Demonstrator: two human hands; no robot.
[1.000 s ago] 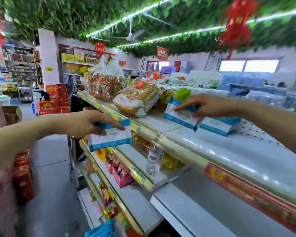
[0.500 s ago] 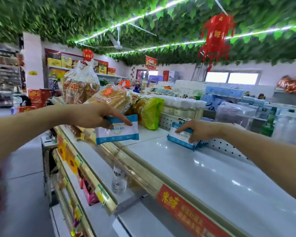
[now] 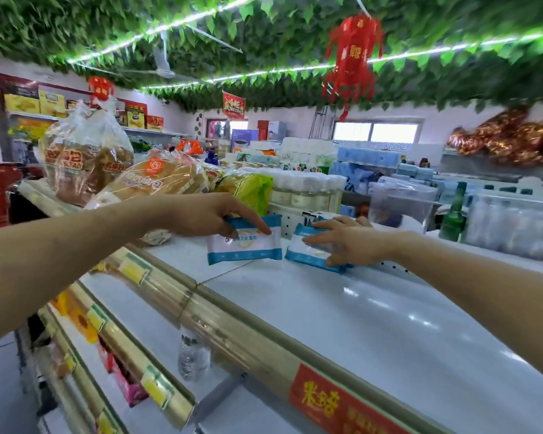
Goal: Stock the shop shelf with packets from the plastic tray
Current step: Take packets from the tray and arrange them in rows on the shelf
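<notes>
The left hand (image 3: 201, 216) pinches a blue-and-white packet (image 3: 245, 249) by its top edge, holding it upright at the back of the top shelf (image 3: 373, 324). The right hand (image 3: 351, 242) presses straight fingers on a second packet (image 3: 304, 255), also at the shelf's back.

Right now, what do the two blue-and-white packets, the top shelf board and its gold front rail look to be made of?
The held packet and the shelved packet: soft printed plastic film, faint sheen, wavy edges. Shelf board: probably white painted metal; glossy, with bright reflections. Front rail: shiny gold, likely clear plastic over foil; unsure.
</notes>
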